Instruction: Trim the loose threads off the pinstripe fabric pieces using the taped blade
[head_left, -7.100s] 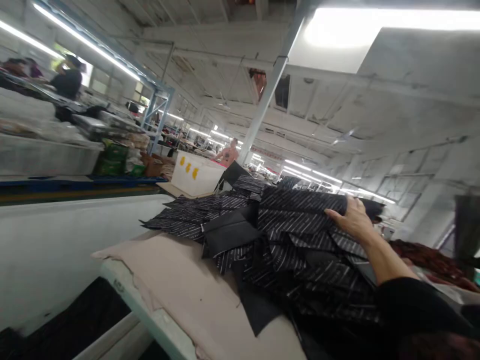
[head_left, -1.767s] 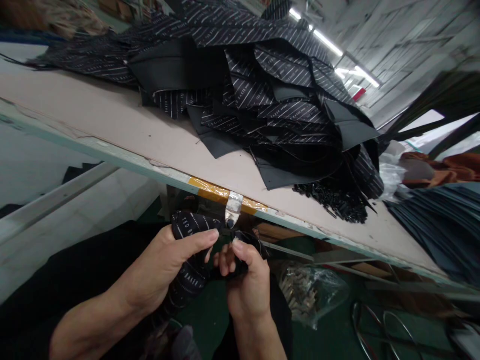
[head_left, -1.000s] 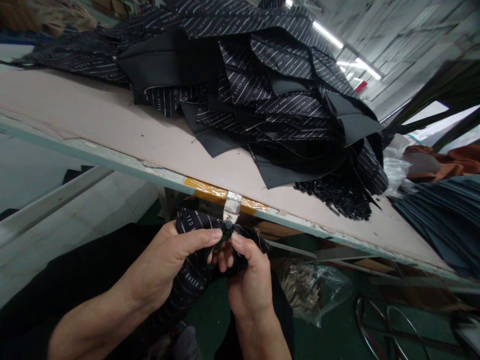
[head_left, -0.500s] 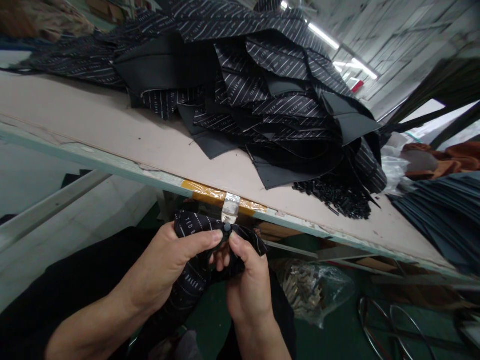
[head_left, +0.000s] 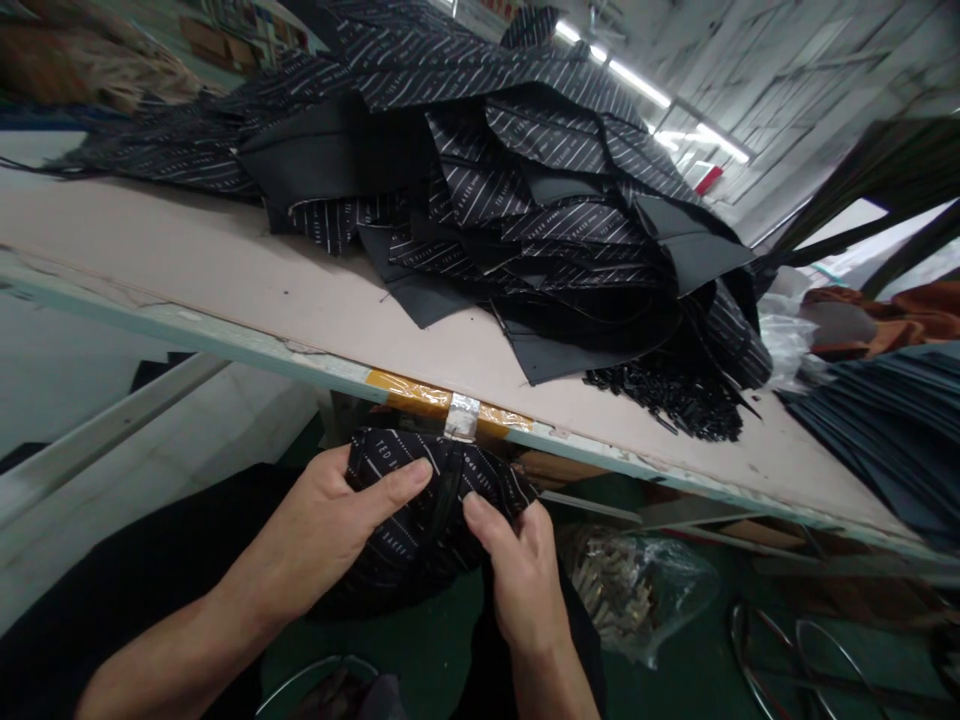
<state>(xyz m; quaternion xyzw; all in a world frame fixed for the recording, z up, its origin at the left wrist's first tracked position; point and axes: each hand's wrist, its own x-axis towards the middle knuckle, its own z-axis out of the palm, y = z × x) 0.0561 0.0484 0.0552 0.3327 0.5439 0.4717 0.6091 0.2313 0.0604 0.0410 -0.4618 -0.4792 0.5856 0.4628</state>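
Just below the table edge, a black fabric piece with white printed lettering and slanted lines is held between both hands. A plain dark strip, perhaps a zipper, runs down its middle. My left hand grips the fabric left of the strip, its thumb flat on top and its other fingers hidden beneath. On the other side my right hand pinches the cloth, thumb above and fingers curled at the edge. The fabric's top lies close against a silver metal tab taped to the table edge.
A large heap of matching printed pieces covers the table. Small black parts lie piled at its front, with stacked dark panels to the right. Under the table sit a clear plastic bag and metal tubing.
A small dark knob-like part between my thumbs no longer shows. My thumbs have moved apart, my right hand has shifted slightly right and down, and the fabric is spread flatter, showing the dark strip.
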